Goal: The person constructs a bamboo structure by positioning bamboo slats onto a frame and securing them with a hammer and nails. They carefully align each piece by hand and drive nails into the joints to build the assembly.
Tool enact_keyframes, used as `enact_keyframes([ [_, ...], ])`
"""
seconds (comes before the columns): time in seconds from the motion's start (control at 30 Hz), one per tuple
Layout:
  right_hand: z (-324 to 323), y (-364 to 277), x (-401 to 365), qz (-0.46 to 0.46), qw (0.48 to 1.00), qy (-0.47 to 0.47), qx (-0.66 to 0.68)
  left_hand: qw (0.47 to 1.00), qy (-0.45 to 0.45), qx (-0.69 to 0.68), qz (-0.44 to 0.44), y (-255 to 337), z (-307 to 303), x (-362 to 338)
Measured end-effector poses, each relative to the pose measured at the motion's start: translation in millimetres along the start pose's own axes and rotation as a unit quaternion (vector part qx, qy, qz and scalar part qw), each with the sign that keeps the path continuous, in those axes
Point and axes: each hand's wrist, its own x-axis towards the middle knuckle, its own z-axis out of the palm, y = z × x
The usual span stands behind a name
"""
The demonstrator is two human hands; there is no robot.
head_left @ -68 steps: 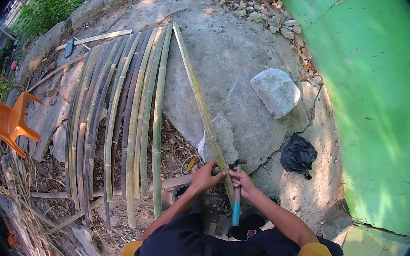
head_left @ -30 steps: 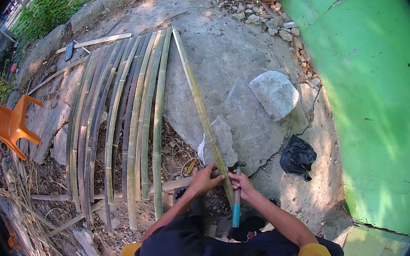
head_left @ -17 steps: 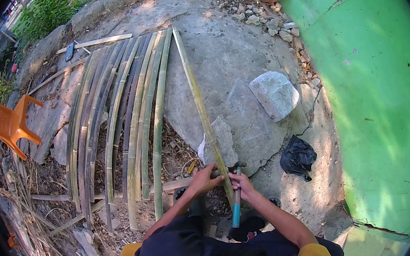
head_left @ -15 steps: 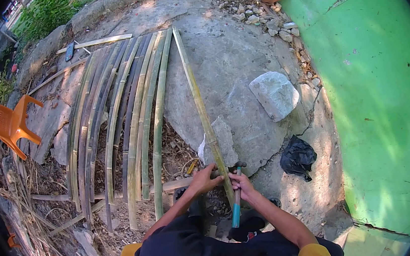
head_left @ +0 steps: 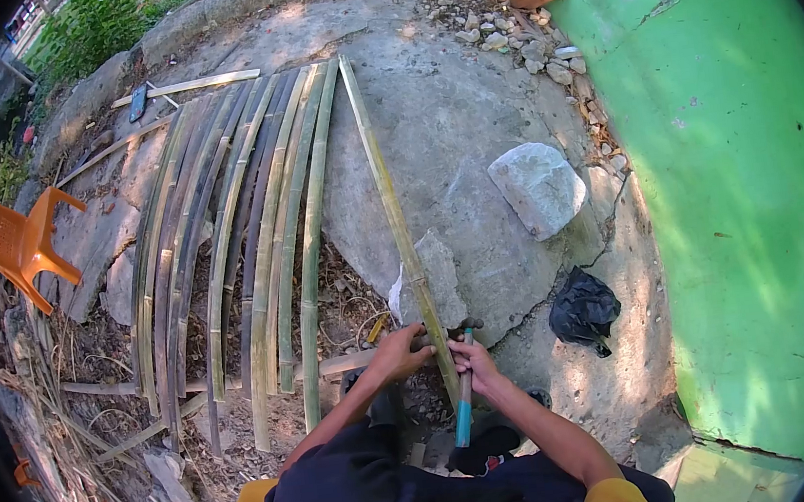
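A long split-bamboo strip (head_left: pixel 409 255) runs from the far concrete down to between my hands, its near end by my legs. At its left edge, my left hand (head_left: pixel 396 354) closes finger and thumb against it; whether something small is also pinched there is hidden. My right hand (head_left: pixel 479 368) grips a hammer (head_left: pixel 465 423) with a turquoise handle, head upward, and its fingertips touch the strip's right edge. To the left, several bamboo strips (head_left: pixel 268 231) lie side by side, with near ends over a crosspiece (head_left: pixel 345 362).
A pale stone block (head_left: pixel 539 190) and a black plastic bag (head_left: pixel 585 310) sit on the concrete to the right, before a green painted surface (head_left: pixel 741 215). An orange chair (head_left: pixel 29 241) stands left. A phone (head_left: pixel 138 101) lies at the far left. Rubble (head_left: pixel 497 37) lines the back right.
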Motion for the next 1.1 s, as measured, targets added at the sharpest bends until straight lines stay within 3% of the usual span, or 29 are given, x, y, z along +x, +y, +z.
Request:
enact_keyframes([
  [0.17, 9.1, -3.6, -5.1, -0.023, 0.999, 0.008, -0.027, 1.0, -0.017, 0.003, 0.001, 6.5, -11.0, -6.9],
  [0.27, 17.2, -5.9, -9.7, -0.049, 0.995, 0.028, -0.085, 0.999, -0.021, 0.013, 0.033, 6.0, -17.4, -14.8],
  [0.33, 18.0, -5.1, -10.2, -0.057, 0.992, 0.036, -0.103, 0.994, 0.012, 0.027, 0.101, -6.6, -15.5, -17.0],
  [0.43, 19.7, -3.0, -10.4, -0.073, 0.988, 0.049, -0.125, 0.993, 0.02, -0.036, 0.11, -17.4, -15.8, -16.8],
  [1.1, 11.0, -4.1, -12.3, -0.088, 0.984, 0.068, -0.141, 0.99, 0.044, -0.062, 0.12, -16.0, -15.1, -21.2],
])
